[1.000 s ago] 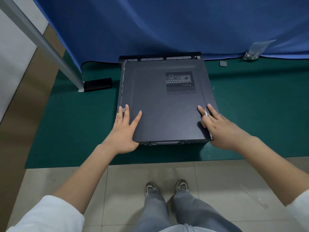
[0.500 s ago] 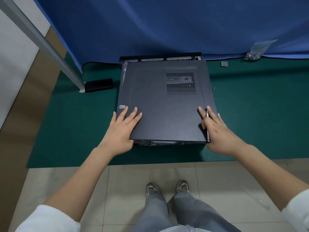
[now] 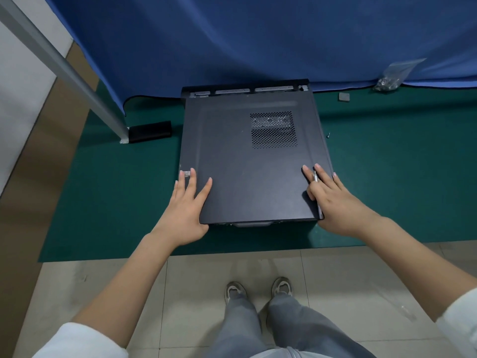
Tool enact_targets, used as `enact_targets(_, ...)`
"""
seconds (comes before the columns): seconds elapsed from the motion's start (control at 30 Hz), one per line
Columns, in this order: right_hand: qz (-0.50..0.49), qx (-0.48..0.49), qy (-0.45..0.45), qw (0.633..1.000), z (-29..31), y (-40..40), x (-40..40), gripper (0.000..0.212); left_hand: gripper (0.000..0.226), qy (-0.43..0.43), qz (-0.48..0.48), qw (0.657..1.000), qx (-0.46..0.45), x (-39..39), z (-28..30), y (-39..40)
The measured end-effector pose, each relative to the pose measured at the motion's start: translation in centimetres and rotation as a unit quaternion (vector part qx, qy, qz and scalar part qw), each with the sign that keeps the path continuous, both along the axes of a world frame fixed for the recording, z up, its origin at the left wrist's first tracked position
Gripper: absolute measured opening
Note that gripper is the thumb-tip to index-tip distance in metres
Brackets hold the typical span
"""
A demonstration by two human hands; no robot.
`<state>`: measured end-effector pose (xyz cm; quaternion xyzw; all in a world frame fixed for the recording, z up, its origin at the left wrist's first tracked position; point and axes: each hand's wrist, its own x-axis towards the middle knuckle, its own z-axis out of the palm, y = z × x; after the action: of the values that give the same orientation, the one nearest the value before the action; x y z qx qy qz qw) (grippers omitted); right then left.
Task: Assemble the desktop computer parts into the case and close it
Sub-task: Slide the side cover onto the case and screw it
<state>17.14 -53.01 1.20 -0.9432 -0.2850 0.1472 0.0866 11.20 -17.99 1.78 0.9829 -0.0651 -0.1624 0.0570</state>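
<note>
Computer case (image 3: 247,161) lying flat on a green mat (image 3: 387,177), its dark side panel (image 3: 232,182) facing up and covering nearly the whole top; a narrow strip of the case's far edge, with metal slots, shows beyond the panel next to the blue curtain (image 3: 258,34). A perforated vent grille (image 3: 273,129) sits in the panel's far right quarter. Left hand (image 3: 187,205) rests flat on the near left corner of the panel, fingers straight and spread, gripping nothing. Right hand (image 3: 333,200) presses on the near right corner of the panel with fingers extended, while a thin metal tool (image 3: 317,192), apparently a small screwdriver, lies under the hand along the case's right edge, its shaft showing between the fingers; whether the thumb is clamping it cannot be told. Right of the case, one loose screw (image 3: 328,135) lies on the mat, with a small grey pad (image 3: 344,96) and a clear plastic bag of screws (image 3: 392,76) farther off near the curtain. Left of the case, a black block (image 3: 151,131) lies at the foot of a slanted grey metal post (image 3: 64,65). Nearer than the case, the person's shoes (image 3: 258,290) stand on a tiled floor (image 3: 348,280).
</note>
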Motion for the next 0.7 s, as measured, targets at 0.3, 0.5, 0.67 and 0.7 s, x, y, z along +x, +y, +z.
enact_targets(0.3,0.021,-0.035,-0.019,0.999,0.6,0.1,0.7,0.052,0.107,0.015,-0.023,0.998,0.057,1.4,1.2,0.4)
enact_targets(0.5,0.021,-0.049,-0.015,0.998,0.9,0.5,1.5,0.053,0.108,0.018,-0.037,0.996,0.074,2.5,1.7,0.5)
enact_targets(0.67,0.022,-0.064,-0.009,0.998,1.0,0.9,2.6,0.053,0.111,0.034,-0.040,0.996,0.078,3.6,1.9,0.3)
enact_targets(0.7,0.024,-0.066,-0.006,0.998,1.0,0.9,2.7,0.053,0.112,0.036,-0.039,0.995,0.080,3.7,1.9,0.3)
